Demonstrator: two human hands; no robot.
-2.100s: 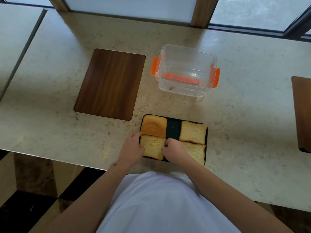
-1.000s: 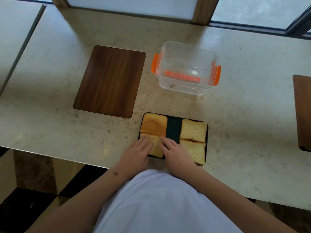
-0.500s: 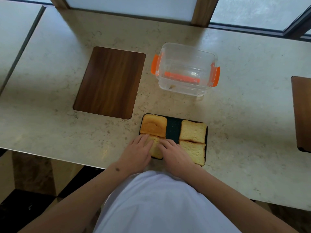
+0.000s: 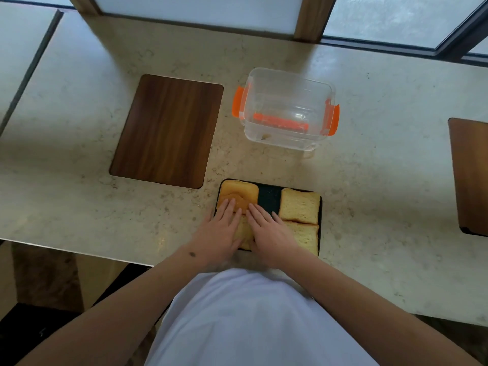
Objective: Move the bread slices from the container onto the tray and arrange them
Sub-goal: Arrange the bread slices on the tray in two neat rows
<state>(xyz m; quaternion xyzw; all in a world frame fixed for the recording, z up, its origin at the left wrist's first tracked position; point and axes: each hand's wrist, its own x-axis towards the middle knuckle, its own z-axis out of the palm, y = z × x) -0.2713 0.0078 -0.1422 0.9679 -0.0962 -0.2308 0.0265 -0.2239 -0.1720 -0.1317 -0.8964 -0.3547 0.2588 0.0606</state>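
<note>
A black tray (image 4: 269, 198) sits near the table's front edge with several bread slices on it. A darker crust slice (image 4: 241, 192) lies far left, a pale slice (image 4: 299, 206) far right, another (image 4: 307, 235) near right. The near-left slice (image 4: 244, 232) is mostly hidden under my hands. My left hand (image 4: 220, 231) and my right hand (image 4: 269, 233) lie flat, fingers spread, on the left slices, fingertips touching the crust slice. The clear container (image 4: 286, 109) with orange clips stands behind the tray, with only a crumb inside.
A dark wooden board (image 4: 169, 130) lies left of the container. Another wooden board (image 4: 470, 175) shows at the right edge. Window frames run along the far edge of the marble table (image 4: 383, 180). My white shirt fills the bottom.
Both hands have slid forward over the near-left slice, so the fingertips now reach the crust slice. Earlier they were curled at that slice's sides, then flattened.
</note>
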